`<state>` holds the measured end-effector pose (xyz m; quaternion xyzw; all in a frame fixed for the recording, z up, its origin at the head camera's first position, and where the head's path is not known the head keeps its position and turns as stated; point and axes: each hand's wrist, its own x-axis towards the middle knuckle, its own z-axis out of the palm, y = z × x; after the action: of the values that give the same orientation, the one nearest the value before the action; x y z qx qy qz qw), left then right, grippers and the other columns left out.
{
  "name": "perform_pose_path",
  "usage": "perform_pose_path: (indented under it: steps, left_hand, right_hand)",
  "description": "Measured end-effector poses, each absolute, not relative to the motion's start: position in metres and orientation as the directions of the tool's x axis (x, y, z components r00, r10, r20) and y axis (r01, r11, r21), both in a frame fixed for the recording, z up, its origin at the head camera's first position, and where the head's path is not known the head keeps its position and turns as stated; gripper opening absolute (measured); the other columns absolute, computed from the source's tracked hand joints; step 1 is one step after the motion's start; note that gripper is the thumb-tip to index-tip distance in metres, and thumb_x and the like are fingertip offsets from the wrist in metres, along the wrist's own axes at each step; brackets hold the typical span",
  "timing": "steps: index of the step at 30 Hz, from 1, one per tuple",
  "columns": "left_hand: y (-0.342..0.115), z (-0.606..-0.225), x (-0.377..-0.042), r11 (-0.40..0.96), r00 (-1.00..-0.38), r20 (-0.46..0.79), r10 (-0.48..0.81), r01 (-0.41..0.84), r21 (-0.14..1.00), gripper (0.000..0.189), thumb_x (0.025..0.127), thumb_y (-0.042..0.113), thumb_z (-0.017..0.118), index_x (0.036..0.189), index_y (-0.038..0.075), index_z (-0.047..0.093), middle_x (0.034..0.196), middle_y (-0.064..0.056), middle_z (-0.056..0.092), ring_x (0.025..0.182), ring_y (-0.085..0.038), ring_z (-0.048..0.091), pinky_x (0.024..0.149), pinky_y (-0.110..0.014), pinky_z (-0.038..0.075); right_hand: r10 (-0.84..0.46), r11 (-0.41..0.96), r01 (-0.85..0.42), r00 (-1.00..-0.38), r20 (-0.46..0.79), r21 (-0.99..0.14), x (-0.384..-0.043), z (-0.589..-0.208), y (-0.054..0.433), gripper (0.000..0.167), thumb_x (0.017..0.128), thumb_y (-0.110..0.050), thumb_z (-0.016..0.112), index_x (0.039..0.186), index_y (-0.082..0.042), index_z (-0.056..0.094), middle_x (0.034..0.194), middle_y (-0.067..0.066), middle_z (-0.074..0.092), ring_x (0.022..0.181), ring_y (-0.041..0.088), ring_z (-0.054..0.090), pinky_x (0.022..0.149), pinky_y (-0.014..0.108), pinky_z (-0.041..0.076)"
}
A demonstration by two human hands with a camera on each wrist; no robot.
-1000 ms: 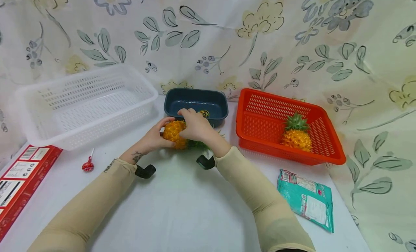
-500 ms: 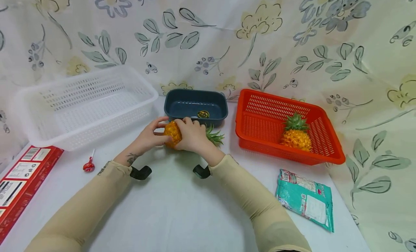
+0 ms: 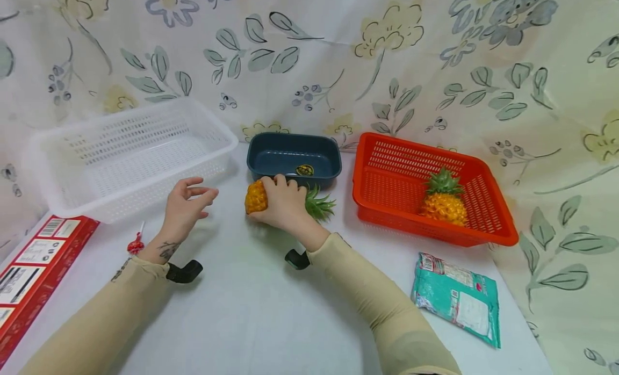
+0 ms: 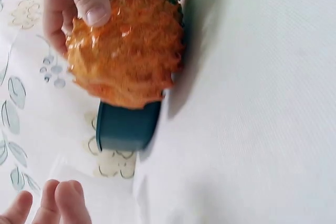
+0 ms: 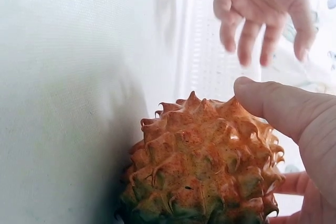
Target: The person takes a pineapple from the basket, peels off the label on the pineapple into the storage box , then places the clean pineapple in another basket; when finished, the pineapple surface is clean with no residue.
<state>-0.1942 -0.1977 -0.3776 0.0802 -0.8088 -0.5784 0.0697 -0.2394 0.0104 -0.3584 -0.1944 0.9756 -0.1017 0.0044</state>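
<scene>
My right hand (image 3: 282, 203) grips an orange-yellow toy pineapple (image 3: 256, 196), thumb on the near side and fingers over the top. The pineapple lies on its side on the white cloth, its green crown pointing right. In the right wrist view the spiky skin of the pineapple (image 5: 202, 156) fills the lower middle, with my thumb along it. My left hand (image 3: 186, 206) is apart from the fruit, to its left, fingers loosely bent and holding nothing. Directly behind the pineapple stands a dark blue tub (image 3: 293, 149) with a small round patterned thing (image 3: 304, 170) inside.
A white perforated basket (image 3: 140, 154) stands at the back left. On the right, a red basket (image 3: 387, 181) holds a second pineapple (image 3: 444, 206). A teal packet (image 3: 456, 300) lies in front of it. A red lollipop (image 3: 136, 245) and a red box (image 3: 41, 273) are at the left.
My left hand has let go of the pineapple and moved left, away from it. The right hand has shifted its grip leftward along the pineapple, uncovering the crown.
</scene>
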Motion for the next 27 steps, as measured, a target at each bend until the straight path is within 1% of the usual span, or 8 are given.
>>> perform_pose_path:
  steps: [2,4,9,11,13,17,20,27]
  left_hand:
    - [-0.206,-0.378,-0.190,0.295,-0.963,0.010,-0.268,-0.072,0.953,0.059,0.086,0.040,0.062,0.130,0.008,0.038,0.091,0.016,0.059,0.071,0.004,0.058,0.058,-0.021,0.052]
    - [-0.214,-0.377,-0.186,0.246,-0.947,-0.023,-0.321,-0.107,0.963,0.062,0.085,0.040,0.063,0.130,0.007,0.036,0.084,0.021,0.058,0.068,0.003,0.060,0.056,-0.020,0.051]
    - [-0.230,-0.375,-0.181,0.011,-0.875,-0.169,-0.453,-0.195,0.981,0.079,0.081,0.038,0.068,0.139,0.009,0.023,0.078,0.015,0.060,0.056,-0.001,0.062,0.049,-0.018,0.048]
    - [-0.234,-0.375,-0.181,-0.095,-0.840,-0.214,-0.498,-0.193,0.977,0.079,0.080,0.035,0.070,0.138,0.012,0.022,0.077,0.013,0.060,0.053,-0.002,0.062,0.046,-0.018,0.047]
    - [-0.237,-0.376,-0.182,-0.167,-0.805,-0.239,-0.543,-0.175,0.970,0.073,0.079,0.032,0.072,0.132,0.016,0.025,0.076,0.012,0.061,0.050,-0.003,0.061,0.043,-0.018,0.046]
    - [-0.240,-0.379,-0.187,-0.270,-0.729,-0.259,-0.633,-0.106,0.957,0.053,0.077,0.026,0.075,0.114,0.021,0.037,0.071,0.011,0.063,0.046,-0.005,0.060,0.038,-0.018,0.043]
    - [-0.242,-0.381,-0.190,-0.307,-0.683,-0.259,-0.684,-0.053,0.950,0.041,0.077,0.023,0.074,0.104,0.020,0.043,0.069,0.009,0.064,0.045,-0.005,0.059,0.036,-0.017,0.041]
    - [-0.243,-0.385,-0.197,-0.333,-0.614,-0.227,-0.756,0.062,0.941,0.023,0.080,0.017,0.070,0.093,0.012,0.052,0.065,0.004,0.064,0.041,-0.006,0.057,0.034,-0.017,0.039]
  right_hand:
    - [-0.364,0.909,-0.363,-0.931,0.031,-0.206,-0.239,-0.359,0.009,0.082,0.068,-0.063,0.069,0.134,-0.026,0.039,0.125,0.007,0.044,0.103,0.029,0.044,0.083,0.047,0.035]
    - [-0.354,0.911,-0.353,-0.935,0.033,-0.215,-0.239,-0.359,0.009,0.081,0.068,-0.063,0.069,0.133,-0.026,0.040,0.124,0.007,0.044,0.103,0.029,0.044,0.083,0.047,0.035]
    - [-0.346,0.914,-0.343,-0.938,0.025,-0.215,-0.239,-0.359,0.007,0.081,0.068,-0.064,0.068,0.133,-0.026,0.039,0.120,0.006,0.047,0.102,0.028,0.044,0.082,0.047,0.034]
    - [-0.343,0.916,-0.339,-0.939,0.020,-0.215,-0.239,-0.359,0.006,0.080,0.068,-0.064,0.069,0.133,-0.026,0.039,0.118,0.006,0.048,0.101,0.028,0.044,0.082,0.047,0.034]
    - [-0.340,0.917,-0.336,-0.940,0.019,-0.217,-0.239,-0.359,0.006,0.080,0.068,-0.063,0.069,0.132,-0.026,0.040,0.117,0.006,0.048,0.100,0.028,0.044,0.082,0.047,0.034]
    - [-0.330,0.920,-0.326,-0.944,0.021,-0.219,-0.238,-0.359,0.004,0.080,0.067,-0.063,0.069,0.130,-0.025,0.040,0.115,0.006,0.049,0.099,0.028,0.044,0.082,0.048,0.034]
    - [-0.322,0.922,-0.318,-0.947,0.020,-0.221,-0.238,-0.360,0.003,0.079,0.067,-0.064,0.069,0.130,-0.024,0.041,0.115,0.006,0.049,0.099,0.028,0.044,0.082,0.048,0.034]
    - [-0.297,0.933,-0.297,-0.954,0.034,-0.201,-0.236,-0.362,-0.002,0.082,0.063,-0.064,0.072,0.127,-0.023,0.040,0.113,0.006,0.049,0.098,0.029,0.046,0.083,0.051,0.035]
